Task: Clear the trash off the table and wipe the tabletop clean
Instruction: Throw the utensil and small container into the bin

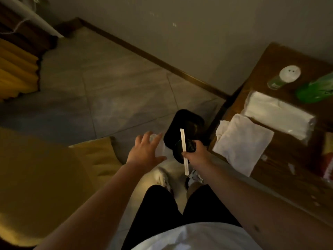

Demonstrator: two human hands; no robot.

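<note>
My right hand (pixel 196 154) is shut on a long white paper-wrapped stick (pixel 183 141) and a dark round piece (pixel 178 154), holding both over a black trash bin (pixel 180 114) that stands on the floor by the table's corner. My left hand (pixel 145 152) hovers left of the bin, its fingers spread and nothing gripped. A pale blurred thing (pixel 158 141) shows just under its fingertips; I cannot tell what it is. The wooden table (pixel 284 170) is on the right, with a white cloth (pixel 243 143) spread near its edge.
On the table are a white tissue pack (pixel 277 112), a green bottle (pixel 315 91), a white-lidded cup (pixel 288 73) and a red packet (pixel 328 165). A yellow cushioned seat (pixel 36 168) fills the left. My shoes stand on the tile floor (pixel 108 83).
</note>
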